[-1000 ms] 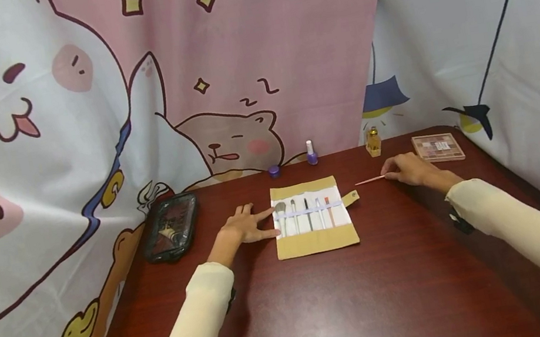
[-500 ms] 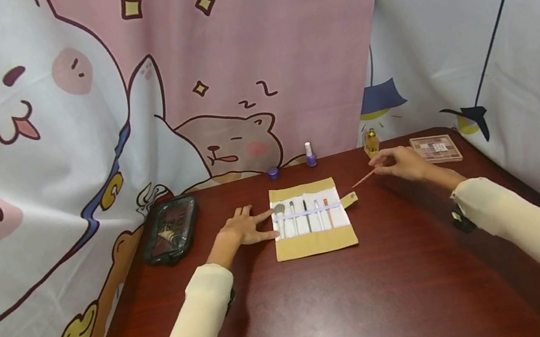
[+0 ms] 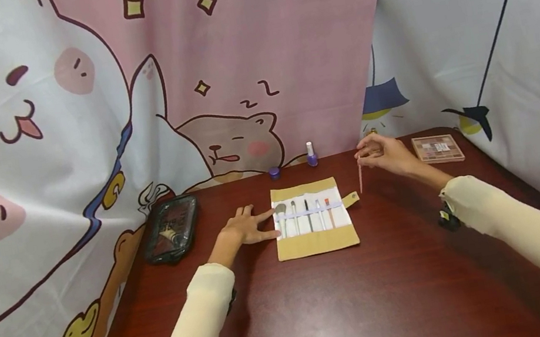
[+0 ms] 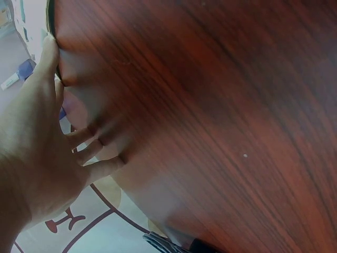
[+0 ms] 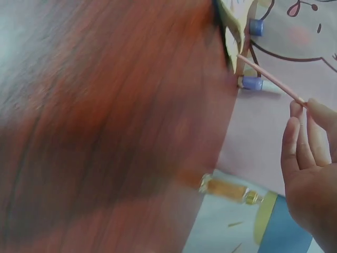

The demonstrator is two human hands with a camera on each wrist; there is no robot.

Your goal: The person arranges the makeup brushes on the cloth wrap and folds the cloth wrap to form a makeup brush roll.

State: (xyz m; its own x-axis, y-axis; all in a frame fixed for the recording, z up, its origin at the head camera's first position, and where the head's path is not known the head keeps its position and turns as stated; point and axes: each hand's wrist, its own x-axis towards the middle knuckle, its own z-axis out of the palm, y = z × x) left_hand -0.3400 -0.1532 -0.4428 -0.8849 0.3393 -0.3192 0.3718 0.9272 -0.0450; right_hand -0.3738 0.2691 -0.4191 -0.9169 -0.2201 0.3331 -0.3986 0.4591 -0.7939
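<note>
A tan fabric brush roll [image 3: 318, 242] lies unfolded on the table, with several makeup brushes [image 3: 308, 215] tucked under its elastic. At its left edge rests my left hand [image 3: 241, 227], fingers spread; in the left wrist view the thumb [image 4: 49, 55] touches the roll's border. Up and to the right of the roll, my right hand [image 3: 380, 155] pinches a slim pink stick [image 3: 360, 177] between thumb and fingertips, and it points down. The right wrist view shows the stick [image 5: 271, 79] as smooth and thin; its gripped end is hidden by the fingers.
A black see-through pouch [image 3: 173, 229] lies at the left. Along the back stand a small purple jar [image 3: 274, 172], a purple nail polish bottle [image 3: 311, 155] and a golden bottle [image 5: 226, 188]. An eyeshadow palette [image 3: 438, 149] lies at the back right, near the patterned curtain.
My right hand has lifted and moved left, and the pink stick has swung from nearly flat to hanging nearly upright. My left hand stays at the brush roll's edge.
</note>
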